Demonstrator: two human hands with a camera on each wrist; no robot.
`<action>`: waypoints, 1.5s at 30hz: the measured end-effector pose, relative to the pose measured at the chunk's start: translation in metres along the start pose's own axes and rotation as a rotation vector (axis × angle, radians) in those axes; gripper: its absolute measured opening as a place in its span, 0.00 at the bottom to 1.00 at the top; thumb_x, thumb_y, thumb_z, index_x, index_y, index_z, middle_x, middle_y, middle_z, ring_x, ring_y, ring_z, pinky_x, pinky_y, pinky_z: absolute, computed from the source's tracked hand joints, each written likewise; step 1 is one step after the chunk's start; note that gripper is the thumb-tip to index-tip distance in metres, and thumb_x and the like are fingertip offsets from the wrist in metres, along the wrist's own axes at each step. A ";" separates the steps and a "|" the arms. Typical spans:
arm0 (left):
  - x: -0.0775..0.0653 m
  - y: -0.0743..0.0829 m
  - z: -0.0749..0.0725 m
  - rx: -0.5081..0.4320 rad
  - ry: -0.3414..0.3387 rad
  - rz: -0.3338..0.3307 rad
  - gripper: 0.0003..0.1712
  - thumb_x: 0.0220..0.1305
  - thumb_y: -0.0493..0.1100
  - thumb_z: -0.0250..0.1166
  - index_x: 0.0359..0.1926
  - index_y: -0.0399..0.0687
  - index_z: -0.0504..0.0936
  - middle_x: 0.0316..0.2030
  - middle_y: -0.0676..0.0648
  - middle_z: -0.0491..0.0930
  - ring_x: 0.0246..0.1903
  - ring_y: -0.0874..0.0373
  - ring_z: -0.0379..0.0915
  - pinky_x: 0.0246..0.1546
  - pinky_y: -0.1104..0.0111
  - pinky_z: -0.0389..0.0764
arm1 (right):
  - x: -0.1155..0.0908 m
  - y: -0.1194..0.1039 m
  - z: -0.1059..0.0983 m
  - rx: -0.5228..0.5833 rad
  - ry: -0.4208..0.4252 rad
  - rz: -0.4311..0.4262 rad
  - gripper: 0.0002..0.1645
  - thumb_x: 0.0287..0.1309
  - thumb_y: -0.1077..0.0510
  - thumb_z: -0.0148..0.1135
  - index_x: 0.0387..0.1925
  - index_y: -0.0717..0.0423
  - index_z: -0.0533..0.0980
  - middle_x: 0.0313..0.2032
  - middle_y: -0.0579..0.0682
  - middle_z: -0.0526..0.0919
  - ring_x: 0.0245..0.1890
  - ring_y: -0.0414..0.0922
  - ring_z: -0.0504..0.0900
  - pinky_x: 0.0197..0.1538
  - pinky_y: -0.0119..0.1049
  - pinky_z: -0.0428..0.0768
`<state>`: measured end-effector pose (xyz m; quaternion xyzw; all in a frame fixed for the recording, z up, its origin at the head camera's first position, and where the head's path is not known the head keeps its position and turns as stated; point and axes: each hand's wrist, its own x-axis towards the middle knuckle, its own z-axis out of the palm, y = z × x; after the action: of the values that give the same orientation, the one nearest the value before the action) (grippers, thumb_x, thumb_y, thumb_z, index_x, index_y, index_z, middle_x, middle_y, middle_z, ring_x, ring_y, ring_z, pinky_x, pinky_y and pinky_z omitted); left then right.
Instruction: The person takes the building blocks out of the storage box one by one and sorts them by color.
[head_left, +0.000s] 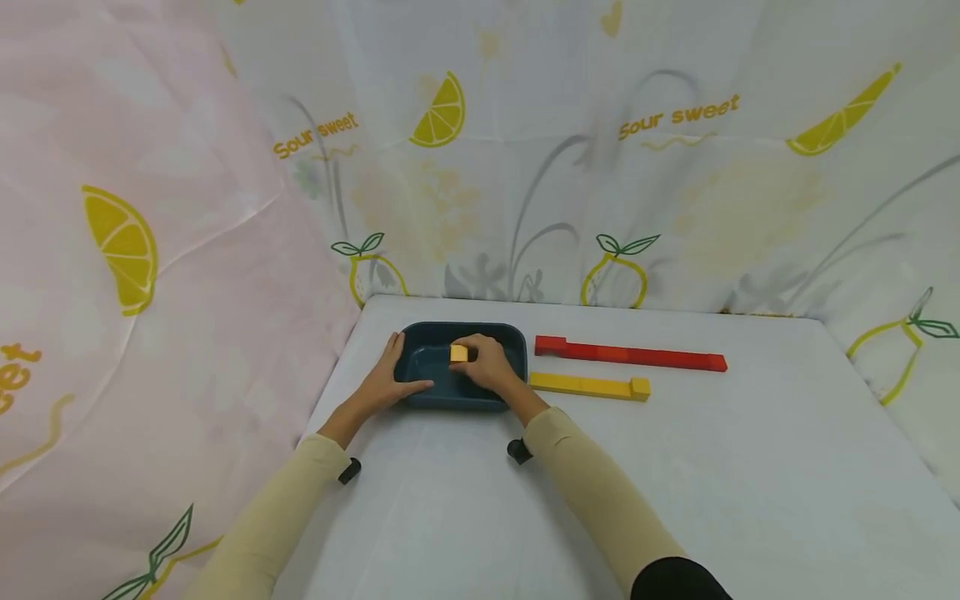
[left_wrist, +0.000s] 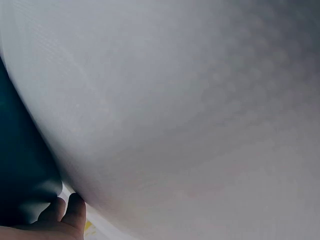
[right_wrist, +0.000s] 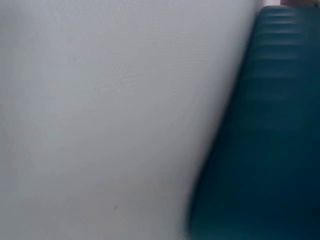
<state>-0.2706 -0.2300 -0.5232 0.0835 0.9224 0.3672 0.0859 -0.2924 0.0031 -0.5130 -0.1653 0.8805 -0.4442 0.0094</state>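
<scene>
A dark teal rectangular tray sits toward the back left of the white table. Over its inside, my right hand pinches a small yellow block between thumb and fingers. My left hand lies along the tray's left end, fingers straight at the rim and thumb stretched over the front edge. In the left wrist view, fingertips of that hand show beside the tray's wall. The right wrist view shows only the tray's outer wall and the tabletop; the right hand is out of it.
Right of the tray lies a row of yellow blocks with a raised block at its right end. Behind it runs a longer red row, higher at its left end. Patterned cloth hangs behind and left of the white tabletop.
</scene>
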 end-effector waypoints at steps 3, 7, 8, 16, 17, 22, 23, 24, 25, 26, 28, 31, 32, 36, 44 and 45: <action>0.001 0.001 0.000 0.007 -0.005 -0.003 0.71 0.52 0.67 0.71 0.79 0.51 0.31 0.79 0.42 0.26 0.78 0.40 0.28 0.74 0.41 0.46 | -0.002 -0.002 -0.002 0.016 0.006 0.002 0.24 0.53 0.56 0.74 0.54 0.54 0.81 0.54 0.54 0.82 0.49 0.50 0.79 0.52 0.43 0.81; 0.002 0.002 0.000 0.016 -0.014 -0.001 0.71 0.53 0.65 0.72 0.79 0.50 0.31 0.79 0.41 0.26 0.78 0.39 0.28 0.74 0.40 0.46 | -0.005 -0.006 -0.009 -0.019 -0.004 -0.019 0.25 0.54 0.55 0.73 0.55 0.54 0.80 0.53 0.53 0.82 0.47 0.48 0.79 0.50 0.40 0.81; 0.002 0.002 0.000 0.018 -0.015 0.002 0.71 0.53 0.65 0.72 0.79 0.50 0.30 0.79 0.41 0.26 0.78 0.39 0.28 0.74 0.40 0.46 | -0.006 -0.007 -0.011 -0.035 -0.012 -0.028 0.25 0.55 0.55 0.73 0.55 0.54 0.80 0.52 0.53 0.82 0.45 0.48 0.79 0.48 0.39 0.81; 0.000 -0.001 -0.002 0.006 -0.004 -0.002 0.72 0.51 0.67 0.72 0.79 0.53 0.30 0.79 0.44 0.25 0.78 0.42 0.28 0.74 0.42 0.45 | -0.009 -0.013 -0.033 -0.097 -0.047 -0.103 0.26 0.55 0.53 0.73 0.55 0.55 0.79 0.45 0.51 0.82 0.36 0.43 0.76 0.41 0.32 0.79; 0.000 -0.001 -0.002 0.007 -0.008 0.002 0.72 0.51 0.67 0.72 0.79 0.52 0.30 0.79 0.43 0.25 0.78 0.41 0.28 0.74 0.41 0.45 | -0.011 -0.013 -0.037 -0.102 -0.048 -0.104 0.26 0.55 0.53 0.73 0.55 0.56 0.79 0.45 0.52 0.83 0.36 0.43 0.76 0.40 0.32 0.79; 0.000 -0.002 -0.003 0.002 -0.007 0.014 0.72 0.52 0.67 0.72 0.79 0.51 0.31 0.79 0.42 0.26 0.78 0.40 0.28 0.74 0.40 0.45 | -0.018 -0.007 -0.057 -0.130 -0.056 -0.114 0.26 0.56 0.52 0.72 0.55 0.58 0.79 0.44 0.52 0.83 0.35 0.44 0.75 0.38 0.30 0.78; -0.001 -0.003 -0.003 0.000 -0.005 0.018 0.72 0.52 0.67 0.72 0.79 0.51 0.31 0.79 0.41 0.26 0.78 0.39 0.28 0.74 0.40 0.45 | -0.020 -0.007 -0.062 -0.131 -0.057 -0.115 0.26 0.56 0.53 0.72 0.54 0.58 0.79 0.43 0.52 0.83 0.34 0.44 0.75 0.38 0.30 0.78; -0.001 -0.003 -0.004 -0.005 -0.002 0.019 0.72 0.52 0.66 0.72 0.79 0.51 0.31 0.79 0.42 0.26 0.78 0.40 0.28 0.74 0.40 0.45 | -0.022 -0.006 -0.067 -0.129 -0.058 -0.114 0.25 0.56 0.53 0.72 0.54 0.58 0.79 0.43 0.52 0.83 0.34 0.44 0.75 0.38 0.30 0.78; -0.001 -0.003 -0.004 -0.006 -0.002 0.019 0.72 0.52 0.66 0.72 0.79 0.51 0.31 0.79 0.42 0.27 0.78 0.40 0.28 0.74 0.40 0.45 | -0.024 -0.006 -0.072 -0.125 -0.059 -0.112 0.25 0.56 0.53 0.72 0.54 0.59 0.80 0.42 0.52 0.82 0.34 0.45 0.75 0.37 0.30 0.77; -0.002 -0.003 -0.004 -0.004 -0.003 0.020 0.72 0.52 0.66 0.72 0.79 0.51 0.31 0.79 0.42 0.27 0.78 0.40 0.28 0.74 0.40 0.45 | -0.026 -0.006 -0.076 -0.125 -0.059 -0.115 0.25 0.56 0.53 0.73 0.53 0.59 0.80 0.40 0.52 0.82 0.33 0.45 0.74 0.36 0.30 0.77; -0.002 -0.003 -0.004 -0.004 -0.006 0.023 0.71 0.52 0.66 0.72 0.79 0.50 0.32 0.79 0.42 0.27 0.78 0.40 0.28 0.74 0.40 0.45 | -0.032 -0.006 -0.084 -0.127 -0.060 -0.123 0.25 0.56 0.54 0.73 0.53 0.59 0.80 0.39 0.52 0.81 0.33 0.45 0.74 0.36 0.30 0.76; -0.002 -0.004 -0.003 -0.006 -0.010 0.024 0.71 0.53 0.65 0.72 0.79 0.50 0.32 0.79 0.42 0.27 0.78 0.41 0.28 0.74 0.41 0.45 | -0.038 -0.006 -0.097 -0.138 -0.059 -0.143 0.25 0.55 0.55 0.73 0.53 0.61 0.80 0.38 0.52 0.80 0.32 0.45 0.73 0.33 0.30 0.74; -0.002 -0.004 -0.003 -0.008 -0.007 0.026 0.71 0.53 0.65 0.72 0.79 0.50 0.32 0.79 0.42 0.27 0.78 0.40 0.28 0.74 0.41 0.45 | -0.040 -0.005 -0.101 -0.143 -0.057 -0.146 0.25 0.55 0.55 0.73 0.54 0.61 0.80 0.38 0.52 0.79 0.31 0.44 0.73 0.33 0.30 0.74; -0.001 -0.005 -0.002 0.001 -0.006 0.031 0.71 0.52 0.67 0.71 0.79 0.51 0.32 0.79 0.42 0.28 0.78 0.40 0.29 0.73 0.40 0.46 | -0.049 0.003 -0.121 -0.141 -0.047 -0.128 0.24 0.55 0.57 0.73 0.53 0.60 0.80 0.39 0.52 0.80 0.30 0.44 0.73 0.31 0.30 0.75; -0.003 -0.004 -0.002 -0.007 -0.005 0.027 0.71 0.52 0.67 0.72 0.79 0.51 0.32 0.79 0.42 0.28 0.78 0.39 0.29 0.73 0.39 0.47 | -0.069 0.038 -0.168 -0.166 -0.024 -0.005 0.25 0.59 0.56 0.70 0.56 0.59 0.77 0.45 0.55 0.80 0.36 0.48 0.74 0.37 0.32 0.77; -0.003 -0.004 -0.002 -0.008 -0.004 0.025 0.71 0.52 0.67 0.72 0.79 0.51 0.32 0.79 0.42 0.28 0.78 0.40 0.29 0.73 0.39 0.47 | -0.072 0.042 -0.175 -0.170 -0.022 0.015 0.25 0.59 0.56 0.70 0.57 0.59 0.76 0.46 0.55 0.80 0.37 0.49 0.74 0.38 0.32 0.77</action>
<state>-0.2683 -0.2350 -0.5241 0.0954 0.9196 0.3720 0.0834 -0.2647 0.1836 -0.4493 -0.1635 0.9161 -0.3660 0.0083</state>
